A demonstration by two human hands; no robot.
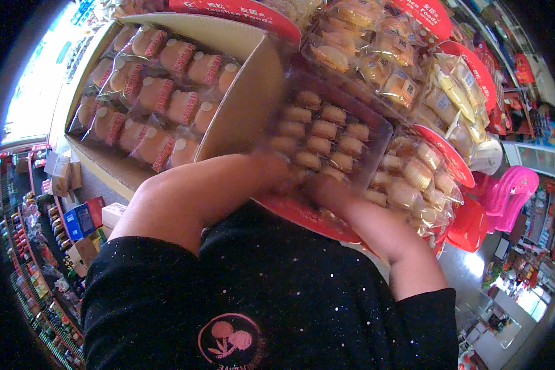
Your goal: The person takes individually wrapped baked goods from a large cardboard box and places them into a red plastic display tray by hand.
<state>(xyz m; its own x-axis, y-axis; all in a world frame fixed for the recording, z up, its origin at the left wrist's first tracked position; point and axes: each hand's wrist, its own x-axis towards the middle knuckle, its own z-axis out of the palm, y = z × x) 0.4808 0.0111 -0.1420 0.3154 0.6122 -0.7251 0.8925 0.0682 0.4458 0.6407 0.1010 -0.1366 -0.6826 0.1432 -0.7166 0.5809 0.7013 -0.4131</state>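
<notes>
My left hand and my right hand are blurred and close together over the near edge of a clear plastic bin. Small wrapped cakes lie in rows in that bin. Whether either hand holds something cannot be made out. Left of the hands, an open cardboard box stands tilted, with rows of packaged buns in clear wrappers with red print. Its right flap reaches close to my left hand.
More bins of wrapped cakes and packaged bread with red signs adjoin on the right and behind. Pink plastic chairs stand at the right. Stocked shelves and small boxes are at the left.
</notes>
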